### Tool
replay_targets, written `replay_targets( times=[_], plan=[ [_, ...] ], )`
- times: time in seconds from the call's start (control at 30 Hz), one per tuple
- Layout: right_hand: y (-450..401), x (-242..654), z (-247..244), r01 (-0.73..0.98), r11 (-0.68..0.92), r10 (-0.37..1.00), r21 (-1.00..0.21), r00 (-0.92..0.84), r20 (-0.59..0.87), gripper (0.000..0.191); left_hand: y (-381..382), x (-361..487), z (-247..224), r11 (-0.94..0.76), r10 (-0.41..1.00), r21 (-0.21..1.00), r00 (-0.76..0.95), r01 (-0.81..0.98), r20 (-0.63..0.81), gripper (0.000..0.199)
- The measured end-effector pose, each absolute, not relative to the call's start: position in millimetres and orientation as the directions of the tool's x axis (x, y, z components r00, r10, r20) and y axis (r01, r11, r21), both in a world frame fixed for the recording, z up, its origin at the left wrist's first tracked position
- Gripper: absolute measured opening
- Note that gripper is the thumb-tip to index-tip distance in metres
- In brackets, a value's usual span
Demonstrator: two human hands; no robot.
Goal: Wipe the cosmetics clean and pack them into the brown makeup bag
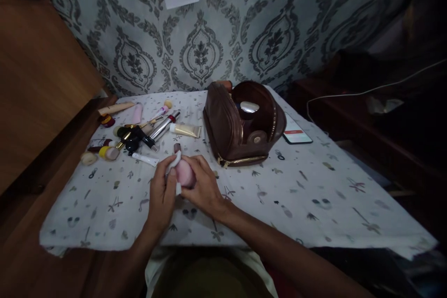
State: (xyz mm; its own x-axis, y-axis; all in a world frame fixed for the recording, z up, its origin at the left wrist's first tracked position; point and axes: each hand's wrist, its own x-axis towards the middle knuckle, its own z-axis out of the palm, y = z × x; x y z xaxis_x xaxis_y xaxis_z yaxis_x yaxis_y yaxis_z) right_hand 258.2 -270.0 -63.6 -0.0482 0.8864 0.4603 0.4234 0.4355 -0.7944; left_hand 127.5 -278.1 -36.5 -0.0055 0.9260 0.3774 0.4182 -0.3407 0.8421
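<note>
Close together over the near middle of the table, my two hands hold a pink rounded item (185, 174) and a white wipe or tissue (173, 162). My right hand (204, 184) wraps its fingers round the pink item, whose exact kind I cannot make out. With thumb and fingers closed, my left hand (164, 184) presses the white wipe against its left side. Just beyond the fingertips is a small brownish-pink piece (177, 148), partly hidden. A white tube (145, 159) lies left of my left hand. The brown makeup bag (226, 125) stands unzipped to the right, a silver-topped item (250, 107) inside.
Several cosmetics, among them a cream tube (186, 130), a black item (132, 142) and a yellow-banded jar (109, 152), lie on the left of the patterned tablecloth (296, 209). A phone (296, 130) rests behind the bag's right side. A white cable (370, 84) hangs at right.
</note>
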Motion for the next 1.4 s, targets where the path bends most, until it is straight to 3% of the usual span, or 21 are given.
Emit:
replay_targets(
  times=[0.13,0.23,0.3,0.4,0.5,0.6,0.67,0.73,0.83,0.97,1.07,1.23,1.4],
  plan=[
    [-269.7,257.9,-58.2,0.35,0.369,0.922,-0.861,-0.023,0.386,0.044,-279.5,120.0,-37.9,-0.663,0.72,0.52,0.267,0.539,0.641,0.031],
    [-269.0,258.3,-54.8,0.197,0.328,0.943,-0.924,-0.007,0.333,0.047,-280.3,116.9,-35.4,-0.793,0.558,0.339,0.383,0.506,0.736,0.033],
    [-268.6,259.8,-51.6,0.048,0.259,0.966,-0.965,-0.026,0.258,0.05,-280.6,117.8,-30.8,-0.795,0.563,0.384,0.335,0.469,0.756,0.026],
    [-269.6,266.2,-42.1,-0.124,0.135,0.983,-0.983,-0.106,0.148,0.053,-279.6,124.6,-17.9,-0.701,0.689,0.607,0.138,0.375,0.711,0.024],
    [-274.2,281.2,-24.5,-0.129,0.119,0.979,-0.984,-0.148,0.138,0.055,-274.2,137.0,1.4,-0.576,0.806,0.804,-0.059,0.145,0.588,0.039],
    [-278.7,307.1,-0.5,-0.104,0.196,0.967,-0.975,-0.147,0.21,0.053,-262.1,152.6,21.4,-0.483,0.875,0.871,-0.088,-0.093,0.476,0.046],
    [-277.9,330.4,17.3,-0.122,0.217,0.968,-0.969,-0.105,0.23,0.051,-250.4,163.9,31.8,-0.42,0.907,0.907,-0.053,-0.036,0.418,0.042],
    [-271.7,357.4,35.3,-0.152,0.231,0.971,-0.961,-0.03,0.239,0.052,-237.0,176.3,39.4,-0.424,0.903,0.888,0.012,0.178,0.429,0.031],
    [-251.7,399.8,60.1,-0.125,0.293,0.954,-0.948,0.108,0.281,0.048,-216.7,198.3,46.4,-0.624,0.776,0.661,0.232,0.417,0.587,0.017],
    [-215.5,444.0,84.5,-0.056,0.389,0.911,-0.919,0.172,0.375,0.041,-195.6,229.5,50.0,-0.856,0.461,0.206,0.52,0.475,0.719,0.04],
    [-190.9,461.7,94.9,0.008,0.387,0.914,-0.922,0.128,0.385,0.037,-185.0,247.5,50.7,-0.856,0.376,-0.007,0.634,0.516,0.676,0.053],
    [-161.3,474.7,100.0,0.339,0.38,0.901,-0.861,0.074,0.427,0.035,-168.8,257.6,53.8,-0.845,0.297,-0.216,0.765,0.489,0.572,0.062],
    [-145.2,483.4,99.5,0.52,0.378,0.897,-0.766,-0.003,0.441,0.031,-154.3,247.8,42.5,-0.898,0.245,-0.192,0.812,0.396,0.529,0.076]
  ],
)
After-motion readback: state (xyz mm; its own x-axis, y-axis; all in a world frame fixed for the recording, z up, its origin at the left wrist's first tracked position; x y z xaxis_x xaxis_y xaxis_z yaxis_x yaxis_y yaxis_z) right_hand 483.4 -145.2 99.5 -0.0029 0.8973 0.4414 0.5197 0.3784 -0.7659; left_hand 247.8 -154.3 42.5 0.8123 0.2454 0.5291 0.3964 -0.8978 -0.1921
